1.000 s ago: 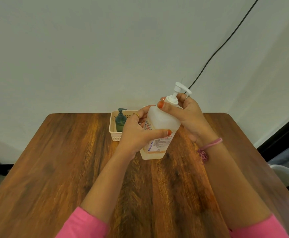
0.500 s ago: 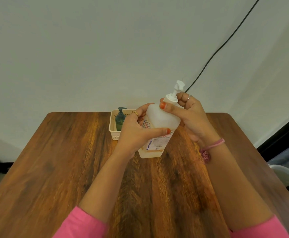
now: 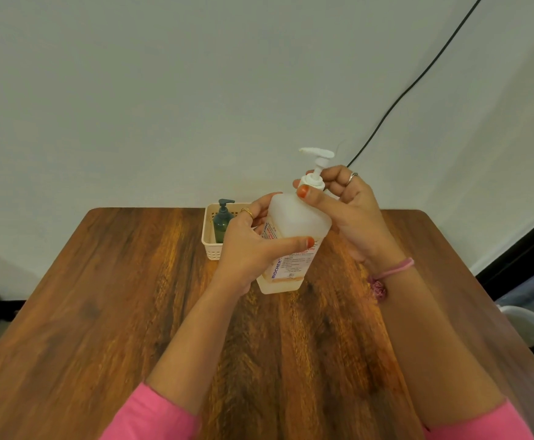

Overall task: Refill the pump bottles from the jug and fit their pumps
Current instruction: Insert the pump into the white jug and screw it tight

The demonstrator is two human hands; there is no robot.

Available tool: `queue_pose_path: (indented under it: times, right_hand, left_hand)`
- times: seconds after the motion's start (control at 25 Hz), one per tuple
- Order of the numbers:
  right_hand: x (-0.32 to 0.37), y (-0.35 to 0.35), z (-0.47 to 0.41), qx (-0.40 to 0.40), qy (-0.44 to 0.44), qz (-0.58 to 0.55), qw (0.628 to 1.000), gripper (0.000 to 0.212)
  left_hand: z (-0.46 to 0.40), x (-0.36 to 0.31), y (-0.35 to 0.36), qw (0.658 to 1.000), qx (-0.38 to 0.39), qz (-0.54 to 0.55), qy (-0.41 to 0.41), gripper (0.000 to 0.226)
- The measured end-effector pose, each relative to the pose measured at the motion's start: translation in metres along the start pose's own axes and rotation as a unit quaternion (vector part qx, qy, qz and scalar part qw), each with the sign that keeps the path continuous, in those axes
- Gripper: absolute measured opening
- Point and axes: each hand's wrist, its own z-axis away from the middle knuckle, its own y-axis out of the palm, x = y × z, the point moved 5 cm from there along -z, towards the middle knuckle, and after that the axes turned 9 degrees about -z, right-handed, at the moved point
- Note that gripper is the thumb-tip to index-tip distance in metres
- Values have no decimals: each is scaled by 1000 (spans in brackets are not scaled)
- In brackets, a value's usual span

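Translucent white plastic makes up the pump bottle point(image 3: 294, 239), which sits roughly mid-table, tilted toward the person, its base at or just above the wooden table point(image 3: 100, 312); whether it actually rests there I cannot tell. The left hand point(image 3: 253, 246) grasps the bottle's body, thumb across the printed label and fingers wrapped round the far left side. The right hand point(image 3: 348, 211) pinches the white collar of the pump point(image 3: 314, 168) between thumb and fingers, with the nozzle head standing above them and pointing left. Judging by that grip, the collar is being turned on the neck, though which way cannot be read from a single moment.

At the far edge, just left of the bottle, a cream basket point(image 3: 210, 246) holds a dark green pump bottle point(image 3: 222, 222). No jug is in view.

Risks from here: with the bottle leaning, a collar started crooked could cross-thread and jam, or seat badly and leak later. If the neck is open or loose while tilted, liquid could run out over the label and the left hand's fingers, making the smooth plastic slippery. A hard twist against a weak left-hand hold could spin the whole bottle, or knock it into the nearby basket.
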Motion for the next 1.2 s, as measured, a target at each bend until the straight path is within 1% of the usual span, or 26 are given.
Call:
queue_pose_path:
  times: [0.12,0.2,0.24,0.28,0.4,0.44,0.48,0.52,0.56,0.68,0.72,0.76,0.8,0.88,0.96,1.0,1.08,1.12,1.2]
  right_hand:
    - [-5,5,0,-93,-20,25,995,36]
    - [-9,5,0,-126,-16,39,991,41]
    - [-10,5,-1,-117,-6,39,992,44]
    - [-11,4,-3,-87,7,30,996,45]
    - [-11,1,-7,48,38,-15,998,43]
    - [-9,1,-7,80,46,-20,996,40]
    - [-7,1,-7,95,49,-21,994,37]
    - [-4,1,-6,92,43,-18,995,34]
    - [-3,1,-6,70,27,-11,997,32]
    - [-4,5,-4,-40,-5,17,999,36]
    - [-7,6,-3,-57,-5,15,998,39]
    - [-8,7,-3,-55,-1,8,998,43]
    - [-9,7,-4,-36,6,1,999,46]
    - [-8,6,-6,26,29,-3,999,51]
    - [-5,5,-7,71,42,2,997,45]
    - [-4,5,-7,72,38,5,997,38]
    - [-3,4,-7,36,16,14,999,26]
    - [-3,4,-7,13,8,18,1000,24]
    - [-5,5,-7,-21,5,22,1000,34]
  left_hand:
    - [0,2,2,1000,-11,9,-5,79]
    - [0,3,2,1000,-13,17,-10,78]
    - [0,5,1,1000,-12,20,-11,77]
    - [-1,6,0,1000,-12,25,-14,76]
    - [-1,10,-5,999,-10,33,-30,79]
    - [-1,11,-5,999,-9,33,-31,80]
    - [-1,11,-5,999,-8,34,-30,80]
    - [-1,10,-5,999,-8,36,-29,80]
    - [-1,9,-4,999,-8,39,-27,79]
    - [0,7,-4,999,-9,38,-19,76]
    - [0,8,-4,999,-10,37,-19,75]
    - [-1,9,-5,999,-10,38,-20,75]
    - [-1,10,-5,999,-9,39,-23,76]
    - [-1,10,-7,999,-5,36,-27,79]
    - [-1,9,-7,999,-7,34,-26,80]
    - [-1,8,-7,999,-9,34,-24,80]
    - [-1,7,-6,999,-13,39,-23,79]
    - [-1,7,-6,999,-14,42,-22,79]
    - [-2,7,-5,999,-13,44,-21,77]
